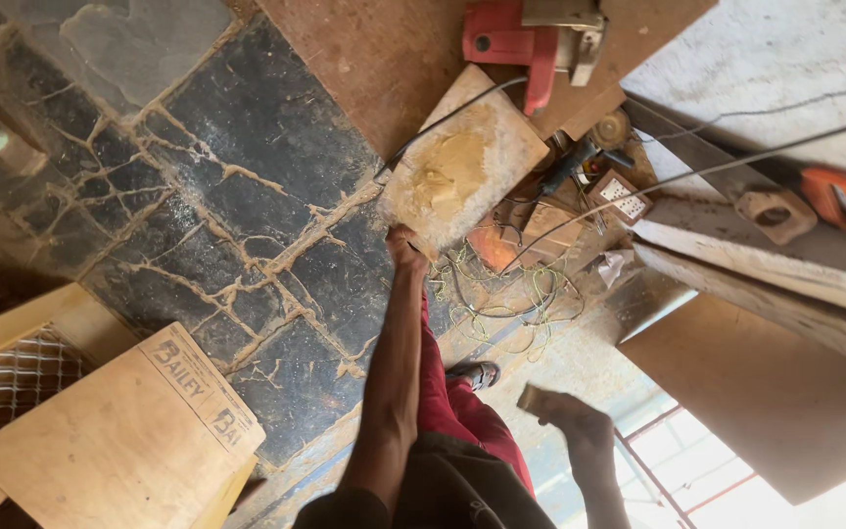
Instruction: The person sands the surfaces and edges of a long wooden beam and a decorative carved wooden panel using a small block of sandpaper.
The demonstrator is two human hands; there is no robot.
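The left hand (405,245) is gripping the near corner of the small wooden board (462,162), fingers pinching its edge, while the right hand (570,416), fingers curled around a small block (533,398), is hanging well nearer.

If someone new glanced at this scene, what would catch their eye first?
Probably the left hand gripping a small board heaped with tan paste, at centre above the dark cracked stone floor. Next, the red power saw at top, and the right hand holding a scraper-like piece lower right.

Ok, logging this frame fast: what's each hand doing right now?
Left hand: closed on the corner of the small wooden board on the floor.
Right hand: holding a small flat brown piece.
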